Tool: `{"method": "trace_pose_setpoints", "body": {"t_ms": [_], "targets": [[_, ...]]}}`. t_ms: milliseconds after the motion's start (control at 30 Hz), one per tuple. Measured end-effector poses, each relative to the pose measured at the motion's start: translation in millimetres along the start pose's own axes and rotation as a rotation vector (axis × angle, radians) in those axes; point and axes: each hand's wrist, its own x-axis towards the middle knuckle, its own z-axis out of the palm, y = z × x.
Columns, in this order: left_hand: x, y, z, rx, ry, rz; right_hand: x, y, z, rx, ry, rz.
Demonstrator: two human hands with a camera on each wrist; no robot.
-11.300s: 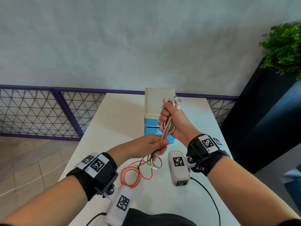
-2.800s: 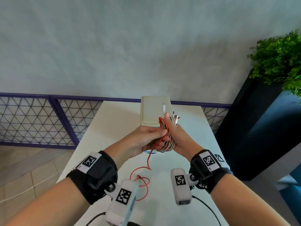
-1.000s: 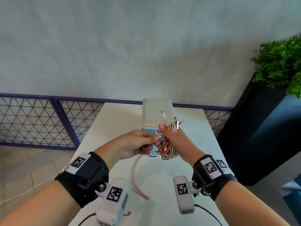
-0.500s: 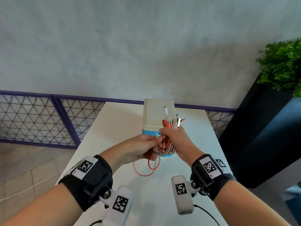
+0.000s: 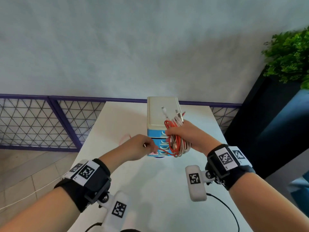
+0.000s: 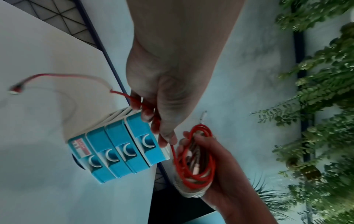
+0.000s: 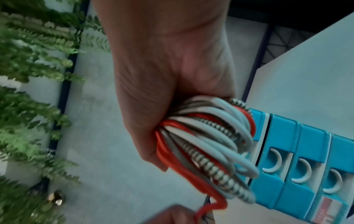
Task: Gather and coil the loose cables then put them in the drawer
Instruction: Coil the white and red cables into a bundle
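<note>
Right hand (image 5: 187, 136) clenches the upright red-and-white cable coil (image 5: 177, 143); left hand (image 5: 138, 148), just beside it, pinches its trailing red cable tail (image 6: 134, 98).

A bundle of coiled cables (image 5: 177, 139), red, white and metal-braided, hangs as upright loops in front of a small drawer unit (image 5: 160, 126), plug ends fanning toward 12 o'clock over its cream top. One red cable (image 5: 164, 151) trails from the coil toward 8 o'clock, its free tail blurred. The unit stands upright on a white table (image 5: 155, 181), blue drawer fronts with crescent pulls all closed.
</note>
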Motion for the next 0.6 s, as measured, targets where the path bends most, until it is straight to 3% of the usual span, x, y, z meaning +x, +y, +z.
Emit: {"method": "trace_pose_setpoints", "body": {"t_ms": [133, 300, 400, 500, 600], "targets": [[3.6, -1.1, -9.2, -0.004, 0.119, 0.132, -1.2, 5.0, 22.4, -0.158, -0.045, -0.04], [4.9, -13.6, -14.6, -0.082, 0.262, 0.192, -8.0, 18.5, 40.1, 0.281, -0.204, 0.068], [3.7, -17.3, -15.9, -0.088, 0.275, 0.195, -9.0, 27.7, 49.5, 0.32, -0.149, 0.061], [3.2, -24.4, -20.0, -0.204, 0.115, 0.077, -2.9, 36.3, 50.6, 0.308, 0.019, 0.043], [-3.0, -36.9, -28.1, -0.565, -0.146, -0.152, 4.2, 46.6, 37.6, 0.327, 0.205, 0.016]]}}
